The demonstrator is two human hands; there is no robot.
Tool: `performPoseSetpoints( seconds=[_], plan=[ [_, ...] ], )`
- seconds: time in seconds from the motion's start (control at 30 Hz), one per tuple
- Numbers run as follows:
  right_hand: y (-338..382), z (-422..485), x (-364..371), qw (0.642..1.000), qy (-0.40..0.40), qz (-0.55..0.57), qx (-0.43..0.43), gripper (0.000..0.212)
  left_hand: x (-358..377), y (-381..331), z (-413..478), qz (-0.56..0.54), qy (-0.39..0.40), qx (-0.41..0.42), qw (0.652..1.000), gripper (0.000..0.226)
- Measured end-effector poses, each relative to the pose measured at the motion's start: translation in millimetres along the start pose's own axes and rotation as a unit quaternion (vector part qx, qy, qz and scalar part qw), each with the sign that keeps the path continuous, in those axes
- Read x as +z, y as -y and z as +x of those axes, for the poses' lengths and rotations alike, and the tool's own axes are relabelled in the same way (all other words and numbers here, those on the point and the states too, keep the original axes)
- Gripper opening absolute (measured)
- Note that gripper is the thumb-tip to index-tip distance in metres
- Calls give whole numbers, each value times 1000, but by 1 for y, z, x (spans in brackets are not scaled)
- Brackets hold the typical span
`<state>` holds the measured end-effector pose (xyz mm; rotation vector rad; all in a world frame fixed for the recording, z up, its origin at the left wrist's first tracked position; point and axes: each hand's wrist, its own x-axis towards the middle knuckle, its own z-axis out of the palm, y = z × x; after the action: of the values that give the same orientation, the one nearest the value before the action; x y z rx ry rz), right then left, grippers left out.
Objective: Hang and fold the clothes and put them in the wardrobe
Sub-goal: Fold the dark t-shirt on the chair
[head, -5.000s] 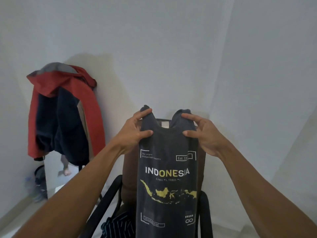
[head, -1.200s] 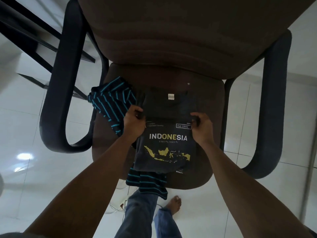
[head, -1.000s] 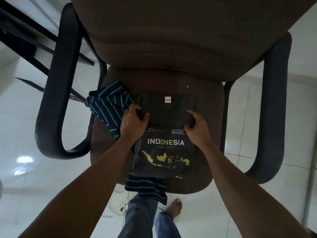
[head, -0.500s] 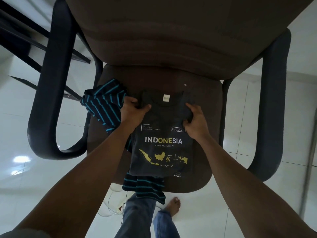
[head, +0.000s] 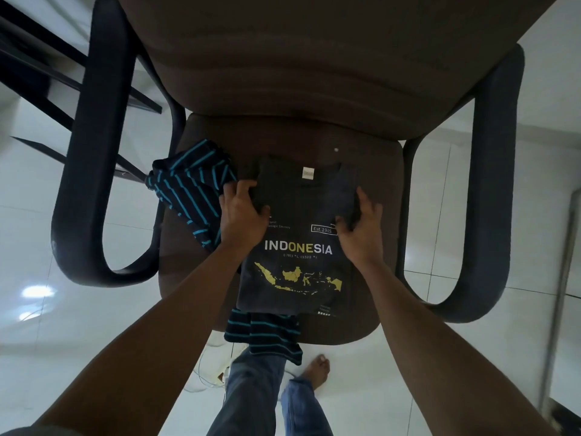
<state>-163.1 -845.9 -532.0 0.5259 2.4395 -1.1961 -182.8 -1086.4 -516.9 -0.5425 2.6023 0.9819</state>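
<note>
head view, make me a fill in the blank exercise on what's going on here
1. The left hand and right hand grip a dark t-shirt printed with the word ____.
2. The t-shirt lies on the seat of a brown ____.
3. The striped garment lies partly ____ the t-shirt.
Missing words: INDONESIA; chair; under.

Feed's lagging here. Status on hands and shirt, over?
Gripping shirt side edges: left hand, right hand. Shirt folded on seat. Underneath, striped top pokes out.
</note>
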Motion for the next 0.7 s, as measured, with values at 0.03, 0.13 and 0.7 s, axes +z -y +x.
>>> performPoseSetpoints(
  seconds=[0.03,0.13,0.7],
  plan=[
    [-3,-7,1,1000,-12,0,14,74,0,2,-9,-3,10,-23,1000,64],
    [-5,-27,5,999,11,-10,30,77,0,8,-32,-14,97,-99,990,81],
    [3,-55,9,989,128,72,31,75,5,18,-56,-113,78,-106,985,58]
  ],
)
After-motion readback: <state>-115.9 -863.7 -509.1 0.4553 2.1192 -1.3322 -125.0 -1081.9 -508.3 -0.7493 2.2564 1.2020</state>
